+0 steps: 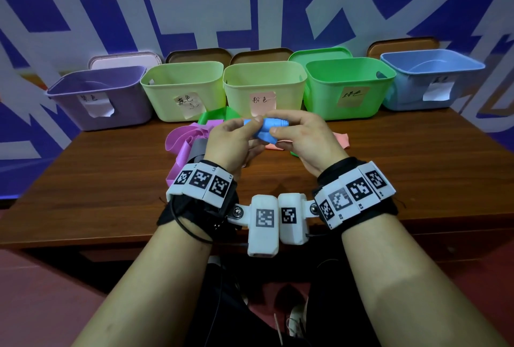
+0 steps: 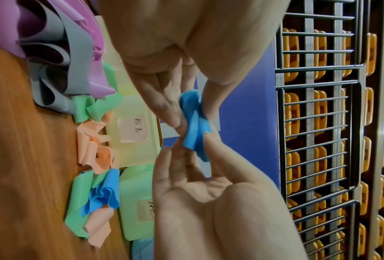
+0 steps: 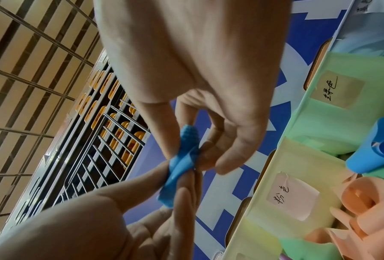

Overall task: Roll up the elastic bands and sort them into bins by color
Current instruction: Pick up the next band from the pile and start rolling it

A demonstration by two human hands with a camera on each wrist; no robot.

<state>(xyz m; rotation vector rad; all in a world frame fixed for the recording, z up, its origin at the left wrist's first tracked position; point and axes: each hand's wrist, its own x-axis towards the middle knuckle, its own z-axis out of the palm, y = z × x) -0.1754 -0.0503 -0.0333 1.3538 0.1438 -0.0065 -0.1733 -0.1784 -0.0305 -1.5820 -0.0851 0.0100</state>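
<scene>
A partly rolled blue elastic band [image 1: 271, 127] is held above the table between both hands. My left hand [image 1: 251, 128] pinches its left part with thumb and fingers. My right hand [image 1: 278, 129] pinches the rolled right end. In the left wrist view the left hand [image 2: 192, 116] and right hand [image 2: 186, 146] meet on the blue band [image 2: 194, 130]. The right wrist view shows the right hand [image 3: 188, 151] on the ridged roll [image 3: 187, 139], with the left hand [image 3: 175, 177] just below it. The blue bin [image 1: 411, 90] stands at the far right.
Purple [image 1: 111, 113], two pale green [image 1: 172, 88] [image 1: 242, 90] and green [image 1: 328, 96] bins line the back of the wooden table [image 1: 111, 179]. Loose purple [image 1: 180, 140], grey [image 1: 199, 149], green [image 1: 214, 117] and peach [image 1: 340, 139] bands lie under the hands, plus another blue band [image 2: 104, 195].
</scene>
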